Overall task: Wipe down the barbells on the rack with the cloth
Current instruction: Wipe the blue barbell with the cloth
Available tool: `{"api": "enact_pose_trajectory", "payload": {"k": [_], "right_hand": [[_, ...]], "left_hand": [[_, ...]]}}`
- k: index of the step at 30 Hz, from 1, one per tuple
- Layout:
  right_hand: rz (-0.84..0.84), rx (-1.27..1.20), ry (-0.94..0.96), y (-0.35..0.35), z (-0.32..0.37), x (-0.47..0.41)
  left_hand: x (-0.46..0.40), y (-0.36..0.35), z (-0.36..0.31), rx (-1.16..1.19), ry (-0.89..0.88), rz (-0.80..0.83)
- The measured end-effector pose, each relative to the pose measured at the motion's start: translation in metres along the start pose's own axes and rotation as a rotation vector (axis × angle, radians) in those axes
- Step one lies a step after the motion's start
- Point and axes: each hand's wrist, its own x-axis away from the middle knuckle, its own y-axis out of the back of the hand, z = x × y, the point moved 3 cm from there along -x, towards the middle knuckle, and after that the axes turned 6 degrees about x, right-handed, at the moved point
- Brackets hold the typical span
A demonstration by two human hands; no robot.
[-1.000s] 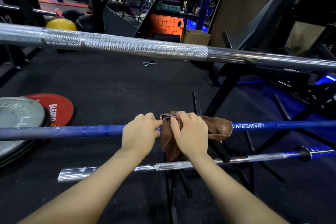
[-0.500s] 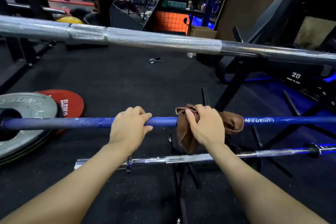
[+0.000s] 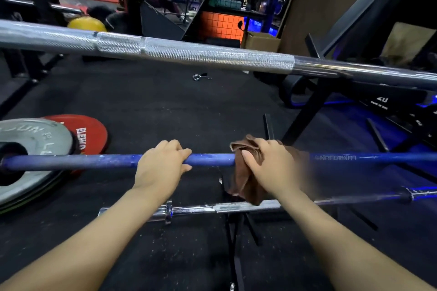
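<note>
The job looks to be somewhere in its middle, though I cannot tell which bars are already clean. The blue barbell (image 3: 212, 159), the middle one of three on the rack (image 3: 305, 116), is the one being worked; it runs left to right across the scene. The silver barbell (image 3: 189, 53) on the far, higher rung and the chrome barbell (image 3: 236, 208) on the near, lower rung have no cloth on them, so I judge at least one of them is left to do.

The right hand (image 3: 272, 168) has its fingers curled over the brown cloth (image 3: 246, 184), clamping it round the blue bar right of centre, with the loose end hanging down toward the chrome bar. The left hand (image 3: 160, 165) grasps the bare blue shaft just to the left, fingers wrapped over the top, seemingly steadying it.
</note>
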Motion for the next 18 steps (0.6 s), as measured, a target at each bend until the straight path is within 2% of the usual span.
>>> {"api": "enact_pose_trajectory", "payload": {"k": [2,4,8,10,12,15,18], "right_hand": [[-0.066,0.01,-0.095,-0.006,0.006,0.001],[-0.141,0.023,-0.111,-0.015,0.039,0.002],[-0.082,0.005,-0.012,-0.021,0.086,0.005],[-0.029,0.014,0.115,-0.016,0.073,0.002],[-0.032,0.046,0.157,-0.009,0.043,0.001],[-0.044,0.072,-0.006,-0.003,0.003,0.001],[-0.168,0.05,-0.148,-0.012,0.03,0.006]], "left_hand": [[-0.002,-0.001,-0.002,-0.021,0.011,0.018],[-0.003,-0.001,-0.004,-0.039,0.022,0.029],[-0.002,0.0,-0.002,-0.072,0.029,0.035],[-0.001,0.001,0.001,-0.049,0.029,0.03],[-0.001,0.001,0.003,-0.014,0.031,0.032],[-0.002,0.0,0.002,-0.009,0.037,0.026],[-0.002,-0.002,0.001,-0.037,0.04,0.013]]}}
